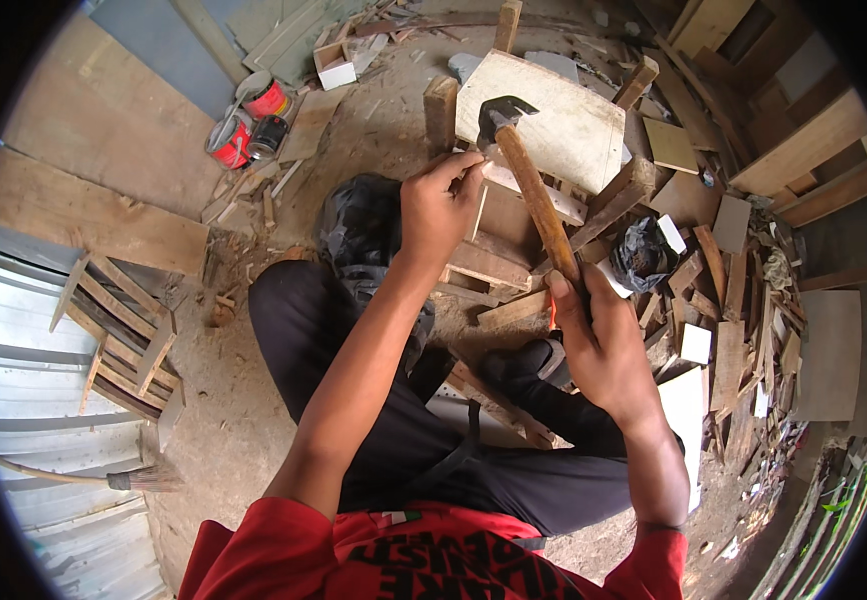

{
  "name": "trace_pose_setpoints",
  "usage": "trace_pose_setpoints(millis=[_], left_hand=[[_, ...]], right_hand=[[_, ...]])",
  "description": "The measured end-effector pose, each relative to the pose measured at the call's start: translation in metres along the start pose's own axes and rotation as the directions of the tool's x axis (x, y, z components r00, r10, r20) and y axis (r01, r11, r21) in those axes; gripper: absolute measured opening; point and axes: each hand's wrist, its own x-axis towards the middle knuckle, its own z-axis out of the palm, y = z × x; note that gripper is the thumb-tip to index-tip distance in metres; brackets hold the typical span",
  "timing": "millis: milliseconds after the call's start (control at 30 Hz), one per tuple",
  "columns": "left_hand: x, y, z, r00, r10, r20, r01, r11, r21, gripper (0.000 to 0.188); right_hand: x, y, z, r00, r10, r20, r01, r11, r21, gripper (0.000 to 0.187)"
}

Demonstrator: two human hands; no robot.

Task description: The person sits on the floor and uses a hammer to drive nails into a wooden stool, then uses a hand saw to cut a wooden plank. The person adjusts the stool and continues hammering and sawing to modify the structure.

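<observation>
My right hand (599, 345) is wrapped round the lower end of a claw hammer (536, 190) with a wooden handle. The dark hammer head is raised close to my left fingertips. My left hand (439, 212) has thumb and forefinger pinched together; whatever they hold, if anything, is too small to make out. Just beyond and below both hands stands a wooden frame with a pale board (544, 110) and upright wooden legs (441, 112). Near my left fingertips, a light wood strip (544, 193) runs across the frame.
Scrap wood (729, 350) is heaped at the right. A black plastic bag (359, 225) lies by my left knee. Red paint cans (229, 142) stand at the far left. Slatted wooden pieces (124, 330) and a broom (139, 480) are by the metal sheeting.
</observation>
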Motion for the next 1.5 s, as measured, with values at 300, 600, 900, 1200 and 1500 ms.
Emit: trace_pose_setpoints(millis=[300,600,900,1200,1500], left_hand=[[0.002,0.000,0.000,0.999,0.036,0.002,-0.036,0.999,0.018,0.014],[0.001,0.001,-0.001,1.000,0.000,0.014,0.000,1.000,0.027,0.015],[-0.001,0.000,0.001,1.000,0.007,0.003,-0.007,1.000,0.008,0.016],[-0.001,0.002,0.001,1.000,0.013,-0.002,-0.013,1.000,0.011,0.015],[0.000,0.003,0.002,1.000,0.002,-0.016,-0.002,1.000,-0.003,0.013]], right_hand=[[-0.001,0.002,0.004,1.000,-0.009,-0.013,0.009,1.000,0.002,0.019],[-0.001,0.000,0.004,0.998,-0.041,-0.043,0.043,0.998,0.037,0.018],[-0.001,0.003,0.002,1.000,-0.027,-0.016,0.026,1.000,-0.013,0.019],[0.000,-0.001,0.000,0.999,0.032,0.012,-0.032,0.999,0.008,0.020],[-0.002,-0.002,0.001,1.000,0.024,0.001,-0.024,1.000,0.007,0.020]])
